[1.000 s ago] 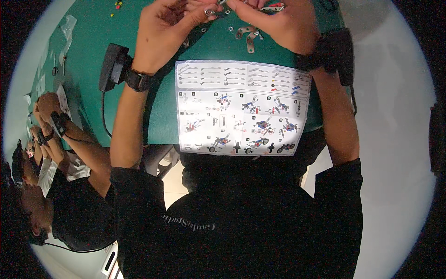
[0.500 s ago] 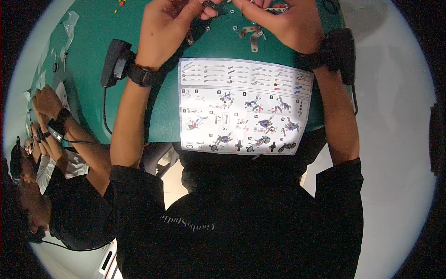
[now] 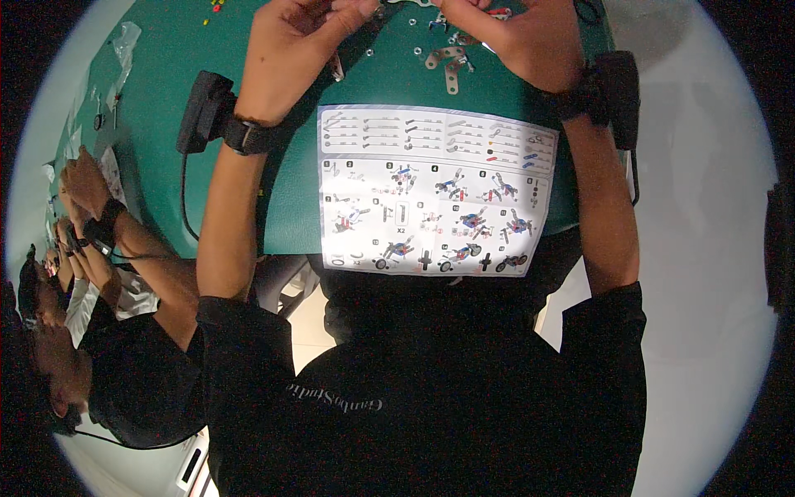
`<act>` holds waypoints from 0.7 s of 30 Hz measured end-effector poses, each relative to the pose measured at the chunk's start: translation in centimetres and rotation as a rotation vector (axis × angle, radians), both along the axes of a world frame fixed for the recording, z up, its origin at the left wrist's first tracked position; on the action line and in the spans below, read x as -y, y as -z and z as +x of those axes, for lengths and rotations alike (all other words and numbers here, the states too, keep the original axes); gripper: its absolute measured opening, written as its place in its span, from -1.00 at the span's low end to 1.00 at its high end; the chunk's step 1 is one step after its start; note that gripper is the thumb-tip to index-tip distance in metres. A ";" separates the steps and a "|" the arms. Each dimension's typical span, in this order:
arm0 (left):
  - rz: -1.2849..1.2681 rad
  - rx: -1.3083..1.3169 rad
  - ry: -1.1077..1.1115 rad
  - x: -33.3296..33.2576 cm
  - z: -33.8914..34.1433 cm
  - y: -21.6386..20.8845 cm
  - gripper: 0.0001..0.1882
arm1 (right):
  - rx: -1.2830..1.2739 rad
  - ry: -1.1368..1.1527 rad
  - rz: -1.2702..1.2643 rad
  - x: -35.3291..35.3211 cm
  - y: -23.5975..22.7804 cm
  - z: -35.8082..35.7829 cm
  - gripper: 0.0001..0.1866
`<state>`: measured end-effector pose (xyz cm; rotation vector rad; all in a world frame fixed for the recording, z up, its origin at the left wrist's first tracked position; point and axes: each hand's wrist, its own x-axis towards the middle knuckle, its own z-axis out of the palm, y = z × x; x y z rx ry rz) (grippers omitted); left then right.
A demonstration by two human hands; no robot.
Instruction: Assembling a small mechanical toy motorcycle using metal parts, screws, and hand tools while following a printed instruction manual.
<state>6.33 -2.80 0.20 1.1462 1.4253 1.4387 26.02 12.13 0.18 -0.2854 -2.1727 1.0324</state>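
Observation:
At the top edge, a silver metal piece with holes (image 3: 411,2) spans the gap between my two hands, partly cut off by the picture's edge. My left hand (image 3: 300,45) pinches its left end between thumb and fingers. The other end is in the closed fingers of my right hand (image 3: 523,41). Below the right hand lie flat metal brackets with holes (image 3: 451,73) and small screws. A few loose nuts (image 3: 417,51) are scattered between the hands. Another metal strip (image 3: 336,68) shows partly beside my left hand.
A printed instruction sheet (image 3: 437,186) lies at the near edge of the green table (image 3: 290,190). Clear plastic wrapping (image 3: 124,50) and tiny yellow and red parts (image 3: 215,7) sit at the far left. Co-workers' hands (image 3: 83,182) are at the left edge.
The metal piece between my hands now shows more fully. My left hand has tilted slightly and my right hand has shifted a little right, uncovering small parts beneath it.

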 end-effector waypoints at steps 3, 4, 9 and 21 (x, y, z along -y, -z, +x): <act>-0.072 -0.007 -0.014 0.1 0.3 -0.9 -0.86 | -0.005 0.005 0.026 0.0 -0.1 0.1 -0.82; -0.069 -0.012 -0.025 0.1 0.4 -0.9 -0.87 | -0.003 0.008 0.037 0.1 -0.2 0.1 -0.83; 0.010 -0.003 0.010 -0.1 -0.3 0.4 -0.88 | 0.012 0.018 0.055 0.0 -0.3 0.1 -0.83; 0.067 -0.144 -0.077 -0.4 -0.6 -0.2 -0.86 | -0.045 0.050 0.119 -1.2 0.1 0.2 -0.83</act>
